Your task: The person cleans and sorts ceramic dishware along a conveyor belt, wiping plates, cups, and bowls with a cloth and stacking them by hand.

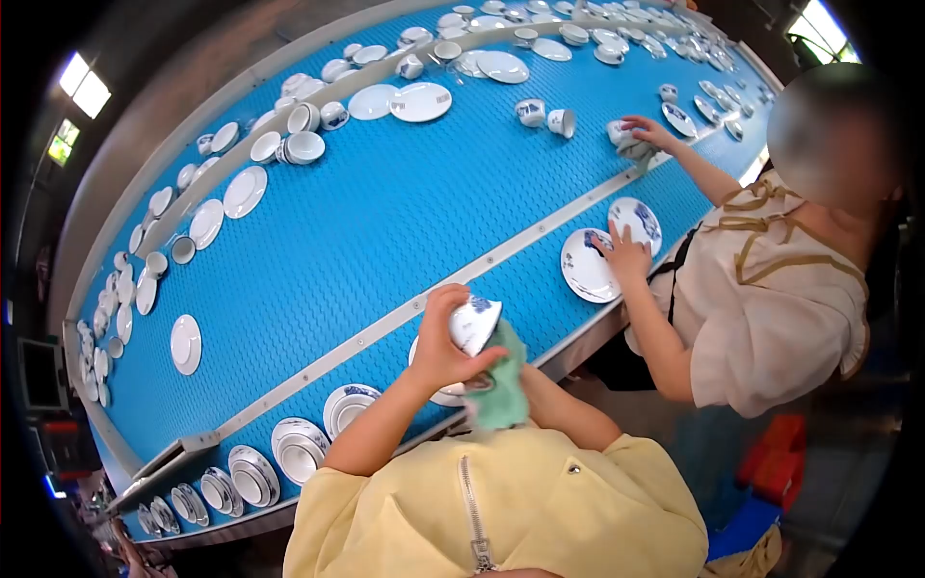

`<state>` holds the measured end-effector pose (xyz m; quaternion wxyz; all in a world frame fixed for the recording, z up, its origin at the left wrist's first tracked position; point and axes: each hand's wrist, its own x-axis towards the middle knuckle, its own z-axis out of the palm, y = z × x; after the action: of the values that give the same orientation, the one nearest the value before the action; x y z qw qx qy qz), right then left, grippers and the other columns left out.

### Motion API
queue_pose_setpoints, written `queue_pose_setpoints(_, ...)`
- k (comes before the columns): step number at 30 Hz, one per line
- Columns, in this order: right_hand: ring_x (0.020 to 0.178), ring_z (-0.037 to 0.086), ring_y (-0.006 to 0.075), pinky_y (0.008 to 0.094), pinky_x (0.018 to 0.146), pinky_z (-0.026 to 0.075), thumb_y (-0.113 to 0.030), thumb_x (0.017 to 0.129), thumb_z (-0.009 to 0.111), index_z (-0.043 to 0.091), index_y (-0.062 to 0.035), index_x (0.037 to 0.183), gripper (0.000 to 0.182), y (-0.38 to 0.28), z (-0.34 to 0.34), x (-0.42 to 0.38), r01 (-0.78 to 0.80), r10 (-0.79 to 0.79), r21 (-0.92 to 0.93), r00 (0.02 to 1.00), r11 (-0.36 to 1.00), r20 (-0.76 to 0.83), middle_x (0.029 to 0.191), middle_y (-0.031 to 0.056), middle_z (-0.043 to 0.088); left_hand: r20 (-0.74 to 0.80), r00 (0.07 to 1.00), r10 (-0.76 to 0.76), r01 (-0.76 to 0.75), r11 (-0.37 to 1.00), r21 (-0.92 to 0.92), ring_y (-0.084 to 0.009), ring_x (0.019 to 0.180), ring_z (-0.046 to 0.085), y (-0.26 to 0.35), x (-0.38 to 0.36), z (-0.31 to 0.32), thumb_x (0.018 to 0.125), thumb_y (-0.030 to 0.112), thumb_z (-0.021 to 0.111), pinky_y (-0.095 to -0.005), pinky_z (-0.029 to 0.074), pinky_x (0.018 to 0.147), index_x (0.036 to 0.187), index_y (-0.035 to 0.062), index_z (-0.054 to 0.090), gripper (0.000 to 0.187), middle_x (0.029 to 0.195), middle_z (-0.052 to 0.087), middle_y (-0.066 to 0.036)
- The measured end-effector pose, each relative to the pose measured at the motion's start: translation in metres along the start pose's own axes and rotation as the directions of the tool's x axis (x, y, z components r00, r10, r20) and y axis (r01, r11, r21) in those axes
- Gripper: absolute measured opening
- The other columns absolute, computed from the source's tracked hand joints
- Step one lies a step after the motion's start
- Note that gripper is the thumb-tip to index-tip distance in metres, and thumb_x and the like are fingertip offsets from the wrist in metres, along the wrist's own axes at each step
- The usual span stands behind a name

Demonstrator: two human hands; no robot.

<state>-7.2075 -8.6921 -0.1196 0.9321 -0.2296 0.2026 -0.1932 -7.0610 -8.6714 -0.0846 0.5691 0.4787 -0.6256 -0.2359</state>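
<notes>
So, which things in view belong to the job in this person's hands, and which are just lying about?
Job in hand:
blue-and-white bowl, held in the left hand
green cloth, up against the bowl

Lying about, untouched:
lone plate, on the blue surface
two cups, farther out
stacked dishes, near strip (possibly the same job, but no hand is on them)

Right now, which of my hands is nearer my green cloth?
Right: the right hand, mostly hidden, holds the green cloth; the left hand grips the patterned bowl just above.
</notes>
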Motion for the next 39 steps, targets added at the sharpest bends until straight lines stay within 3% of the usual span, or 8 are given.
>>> queue_pose_setpoints(3,0.071,0.057,0.02,0.032,0.061,0.047,-0.026,0.081,0.056,0.057,-0.0114,0.092,0.019,-0.021,-0.032,-0.021,-0.075,0.074,0.094,0.997,0.993,0.01,0.08,0.0053,0.057,0.041,0.887,-0.459,0.412,0.75,-0.517,-0.0203,0.102,0.049,-0.019,0.009,0.009,0.073,0.008,0.061,-0.0316,0.041,0.085,0.113,0.0041,0.041,0.045,0.11,0.051,-0.012)
queue_pose_setpoints(7,0.07,0.056,0.0181,0.0311,0.061,0.047,-0.029,0.084,0.054,0.056,-0.0103,0.093,0.021,-0.067,-0.095,-0.043,0.141,-0.25,-0.602,0.963,0.786,-0.101,0.08,0.0039,0.057,0.297,0.79,-0.536,0.586,0.802,-0.113,-0.0243,0.104,0.051,-0.052,0.008,-0.004,0.077,0.009,0.056,-0.033,0.041,0.089,0.115,0.0027,0.045,0.041,0.114,0.051,-0.015)
queue_pose_setpoints(11,0.073,0.055,0.0169,0.0299,0.065,0.047,-0.036,0.088,0.05,0.054,-0.0087,0.096,0.029,-0.104,-0.136,-0.043,-0.007,0.002,0.278,1.0,0.961,0.018,0.082,0.0034,0.056,0.435,0.842,-0.318,0.186,0.929,0.32,-0.0333,0.111,0.046,-0.053,0.009,0.005,0.078,0.017,0.06,-0.0386,0.038,0.093,0.118,0.0043,0.049,0.043,0.121,0.049,-0.018)
queue_pose_setpoints(21,0.077,0.055,0.0149,0.0286,0.066,0.047,-0.044,0.089,0.047,0.053,-0.0095,0.099,0.037,-0.142,-0.158,-0.046,0.414,-0.542,-0.352,0.597,0.839,-0.591,0.084,0.0024,0.056,0.289,0.83,-0.477,0.352,0.851,0.39,-0.0303,0.11,0.048,-0.112,0.123,0.028,0.077,0.023,0.068,-0.0403,0.042,0.089,0.132,0.0066,0.035,0.066,0.127,0.044,-0.017)
queue_pose_setpoints(25,0.082,0.053,0.0123,0.0252,0.065,0.046,-0.036,0.091,0.046,0.052,-0.0088,0.099,0.029,-0.149,-0.229,-0.052,0.229,-0.2,0.079,0.941,0.97,-0.271,0.092,0.0017,0.054,0.233,0.778,-0.584,0.508,0.802,0.315,-0.0314,0.108,0.049,-0.175,0.208,0.058,0.067,0.029,0.077,-0.0405,0.044,0.087,0.137,0.0057,0.023,0.091,0.129,0.039,-0.021)
queue_pose_setpoints(30,0.08,0.05,0.0144,0.0275,0.07,0.043,-0.013,0.084,0.05,0.05,-0.0072,0.097,0.014,-0.162,-0.249,-0.019,0.181,-0.206,-0.112,0.934,0.977,-0.291,0.082,0.0029,0.049,-0.01,0.979,-0.205,0.181,0.835,0.52,-0.0411,0.117,0.037,-0.273,0.315,0.124,0.057,0.036,0.081,-0.0442,0.038,0.093,0.135,0.0042,0.025,0.101,0.132,0.026,-0.03)
queue_pose_setpoints(38,0.093,0.049,0.0274,0.0352,0.084,0.04,-0.008,0.073,0.054,0.052,-0.0067,0.112,0.039,-0.224,-0.229,0.034,0.268,-0.822,-0.85,0.494,0.453,-0.282,0.103,0.0068,0.053,-0.052,0.996,-0.072,0.087,0.688,0.721,-0.0453,0.113,0.037,-0.326,0.337,0.172,0.064,0.025,0.077,-0.0457,0.038,0.091,0.083,0.0036,0.058,0.035,0.125,0.036,-0.03)
queue_pose_setpoints(39,0.094,0.049,0.0297,0.0389,0.084,0.04,-0.008,0.073,0.054,0.052,-0.0068,0.109,0.036,-0.257,-0.22,0.046,-0.063,-0.843,-0.998,0.536,0.016,-0.047,0.105,0.007,0.053,-0.068,0.996,-0.051,0.085,0.682,0.726,-0.0425,0.107,0.041,-0.326,0.335,0.168,0.066,0.023,0.075,-0.0455,0.039,0.088,0.079,0.0026,0.055,0.031,0.115,0.042,-0.028)
